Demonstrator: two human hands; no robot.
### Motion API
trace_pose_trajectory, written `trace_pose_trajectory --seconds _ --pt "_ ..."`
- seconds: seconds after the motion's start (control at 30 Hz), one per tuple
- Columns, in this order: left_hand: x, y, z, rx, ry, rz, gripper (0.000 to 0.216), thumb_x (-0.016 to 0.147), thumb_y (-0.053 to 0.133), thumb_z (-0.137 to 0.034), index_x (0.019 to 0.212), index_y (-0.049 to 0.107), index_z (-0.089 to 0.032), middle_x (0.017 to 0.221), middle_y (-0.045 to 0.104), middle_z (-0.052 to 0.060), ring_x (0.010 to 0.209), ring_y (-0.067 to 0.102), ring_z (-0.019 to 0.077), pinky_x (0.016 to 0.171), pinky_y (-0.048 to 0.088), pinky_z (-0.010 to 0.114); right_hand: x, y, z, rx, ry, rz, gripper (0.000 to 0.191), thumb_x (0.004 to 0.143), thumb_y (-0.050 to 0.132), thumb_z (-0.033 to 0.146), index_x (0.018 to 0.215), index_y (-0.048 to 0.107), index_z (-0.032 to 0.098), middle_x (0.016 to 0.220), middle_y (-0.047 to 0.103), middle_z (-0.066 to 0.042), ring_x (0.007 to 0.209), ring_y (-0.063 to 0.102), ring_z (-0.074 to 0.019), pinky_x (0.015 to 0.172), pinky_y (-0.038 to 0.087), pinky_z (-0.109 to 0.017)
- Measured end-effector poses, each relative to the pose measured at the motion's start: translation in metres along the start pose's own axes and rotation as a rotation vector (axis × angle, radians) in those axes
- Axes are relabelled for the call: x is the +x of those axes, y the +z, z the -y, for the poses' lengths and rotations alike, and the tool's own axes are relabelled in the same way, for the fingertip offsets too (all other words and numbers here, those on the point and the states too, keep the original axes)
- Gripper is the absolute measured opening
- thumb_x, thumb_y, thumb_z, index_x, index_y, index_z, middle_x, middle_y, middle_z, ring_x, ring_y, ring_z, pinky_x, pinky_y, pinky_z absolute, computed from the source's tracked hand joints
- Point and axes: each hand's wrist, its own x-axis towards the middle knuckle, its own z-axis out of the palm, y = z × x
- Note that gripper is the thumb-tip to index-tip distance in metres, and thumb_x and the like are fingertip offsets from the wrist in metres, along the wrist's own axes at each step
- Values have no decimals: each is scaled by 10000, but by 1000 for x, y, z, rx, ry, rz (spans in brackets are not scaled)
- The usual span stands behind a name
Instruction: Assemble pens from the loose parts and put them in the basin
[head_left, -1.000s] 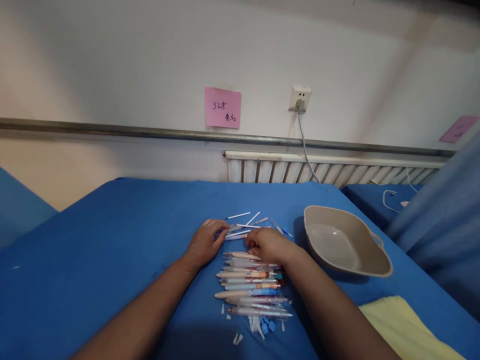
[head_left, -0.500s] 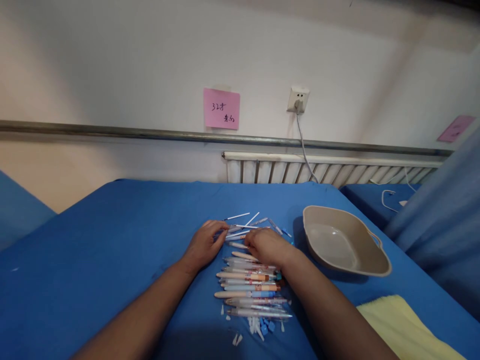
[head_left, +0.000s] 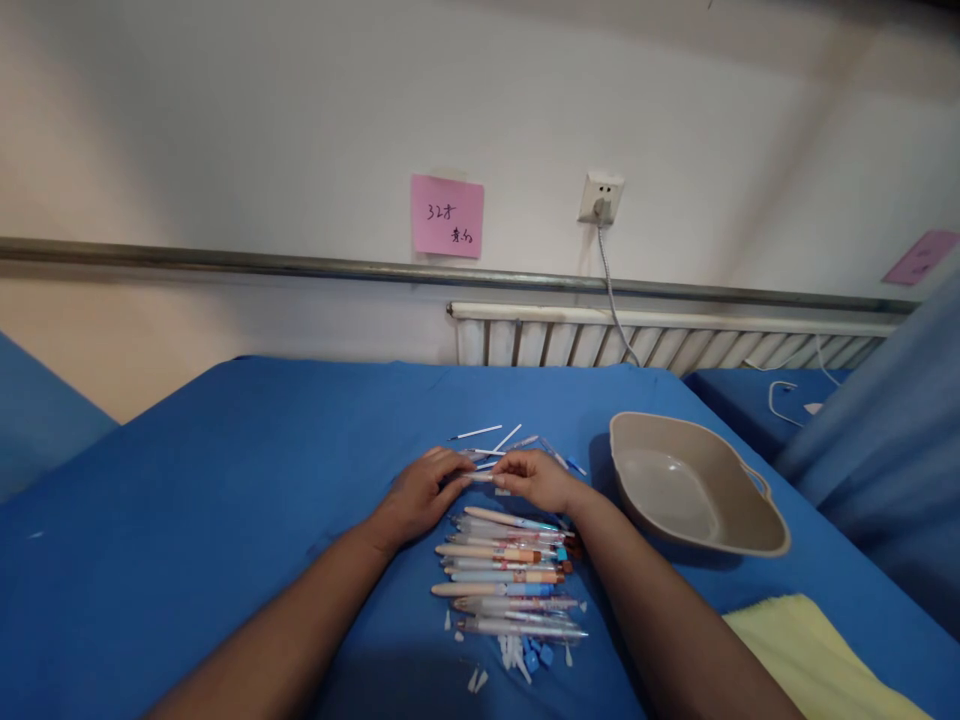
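Note:
A short pale pen barrel (head_left: 481,477) lies level between my two hands, beyond a row of pens. My left hand (head_left: 421,497) pinches its left end with thumb and fingertips. My right hand (head_left: 538,478) grips the right end, fingers bent together. Just behind the fingers lie thin white pen refills (head_left: 480,432) and some clear pen parts (head_left: 553,453). Nearer to me, several pens (head_left: 495,590) with cream, clear, orange and blue barrels lie side by side. White cone tips (head_left: 514,655) and small blue pieces (head_left: 537,655) are scattered in front of them.
A beige plastic basin (head_left: 675,490) stands right of my right forearm, with a yellow cloth (head_left: 810,650) nearer. The blue-covered table (head_left: 240,500) reaches toward a wall with a radiator (head_left: 570,340) and a plugged socket (head_left: 601,198). A blue curtain (head_left: 885,430) hangs at right.
My right hand has moved back from the pen row and turned, now meeting my left hand at the pale barrel. The pen beneath it shows more fully.

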Motion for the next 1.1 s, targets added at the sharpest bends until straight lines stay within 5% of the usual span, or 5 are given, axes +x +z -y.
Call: trace_pose_trajectory --seconds 0.17,0.33,0.47,0.6,1.1 --pt "0 1 0 -15 -100 5 276 925 392 -349 1032 613 -224 928 668 38 860 598 184 785 456 309 2 4 -2 36 24 -36 133 763 636 289 794 634 159 636 553 33 584 469 -94 542 377 -194" --pt "0 0 -1 38 -32 -52 347 850 536 -382 1155 560 -217 1101 631 67 1004 558 224 890 427 361 3 3 -7 38 19 -76 174 735 659 329 786 636 165 607 533 44 554 446 -88 529 356 -195" --pt "1 0 -1 26 -98 -25 294 921 404 -339 1123 583 -222 1026 659 56 938 591 201 844 449 331 4 2 -10 67 9 -71 199 720 663 355 782 636 167 608 528 45 554 447 -90 543 357 -205" --pt "0 0 -1 28 -66 -76 402 847 539 -386 1210 526 -215 1092 632 68 995 569 217 879 435 338 4 2 -11 92 -21 -71 205 716 660 350 785 634 159 607 519 46 547 434 -86 540 350 -205" --pt "1 -1 6 112 -171 -45 344 928 348 -340 1113 603 -200 938 683 61 857 617 198 794 455 314 3 -4 -12 -9 -48 -107 205 735 627 355 781 635 155 592 508 39 528 409 -83 501 319 -195"
